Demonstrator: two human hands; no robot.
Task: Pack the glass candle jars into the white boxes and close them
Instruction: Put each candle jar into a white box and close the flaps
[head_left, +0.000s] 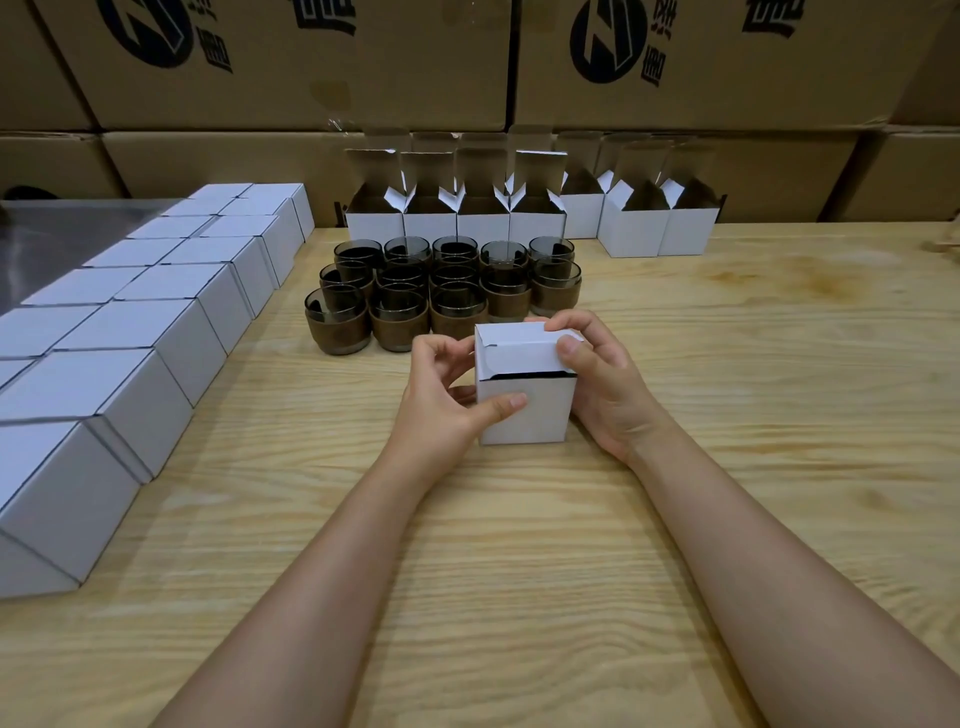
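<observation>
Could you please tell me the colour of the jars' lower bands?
The bands are brown, seen in the head view.

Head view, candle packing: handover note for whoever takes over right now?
Hands: left hand holds the white box at its front and side; right hand pinches its lid, tuck flap not yet in, dark gap showing. Contents hidden.
Done: closed boxes in rows at left.
Left: tuck this lid, then pack the jars clustered behind into the open boxes at the back.

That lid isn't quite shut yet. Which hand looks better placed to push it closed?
Probably the right hand: its thumb and fingers rest on the lid, above the dark gap. The left hand sits lower, steadying the box by its side.
</observation>
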